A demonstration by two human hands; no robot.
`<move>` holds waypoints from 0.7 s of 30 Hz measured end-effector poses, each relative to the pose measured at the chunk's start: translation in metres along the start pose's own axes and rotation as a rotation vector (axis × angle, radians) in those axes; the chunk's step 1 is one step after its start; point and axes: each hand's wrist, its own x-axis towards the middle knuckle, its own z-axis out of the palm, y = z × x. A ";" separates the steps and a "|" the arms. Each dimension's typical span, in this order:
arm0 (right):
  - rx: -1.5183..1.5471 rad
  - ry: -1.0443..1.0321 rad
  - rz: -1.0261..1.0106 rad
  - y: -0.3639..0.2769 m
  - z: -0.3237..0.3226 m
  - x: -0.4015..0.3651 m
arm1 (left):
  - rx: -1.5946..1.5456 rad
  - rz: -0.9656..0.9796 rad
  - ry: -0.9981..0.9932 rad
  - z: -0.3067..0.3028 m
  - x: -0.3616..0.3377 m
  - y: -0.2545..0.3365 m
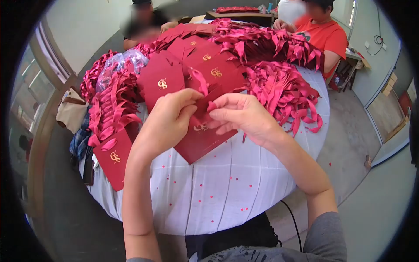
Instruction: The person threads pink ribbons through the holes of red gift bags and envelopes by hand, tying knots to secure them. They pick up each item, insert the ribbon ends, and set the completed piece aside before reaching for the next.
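- Grey sleeve [325, 236] fills the bottom right corner, cut off by the dark lens rim. Two bare forearms reach up from the frame's lower edge over the table.
- Left hand [168, 118] is curled closed on the top edge of a red bag [200, 139], fingertips pinching near its mouth. The palm hides the bag's upper left corner.
- Right hand [244, 115] pinches a ribbon [201, 84] between thumb and forefinger, the other fingers loosely bent. Where the ribbon joins the bag is hidden behind the fingertips.
- Tilted, the bag is held just above the near part of the round table [218, 187]. Its gold logo is partly covered by the right hand's fingers.
- White cloth [262, 174] drapes the table, flecked with red specks too small to identify.
- More bags [192, 61] lie in an overlapping stack just behind the hands, and a spare bag [114, 159] hangs over the table's left edge.
- Loose ribbons are heaped on the left [111, 105] and on the right [283, 91], too tangled to tell apart.
- Clear plastic wrap [124, 61] sits among the left heap, its contents hard to make out.
- Two people sit at the far side, one in an orange shirt [325, 37] and one in a dark top [144, 26]. The piles hide most of their hands.
- Tan handbag [72, 113] rests beside the table on the left, near the lens rim.
- Black cable [292, 218] runs down from under the cloth, its lower end hidden behind the right arm.
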 end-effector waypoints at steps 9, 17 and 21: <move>0.572 -0.226 -0.017 0.025 0.001 0.008 | -0.079 -0.090 -0.056 -0.005 0.001 -0.010; -0.155 0.125 -0.156 -0.003 0.000 -0.001 | -0.090 -0.098 -0.083 -0.006 -0.001 0.009; -0.448 0.299 -0.532 -0.007 -0.009 0.010 | 0.236 0.105 0.058 0.009 -0.006 0.015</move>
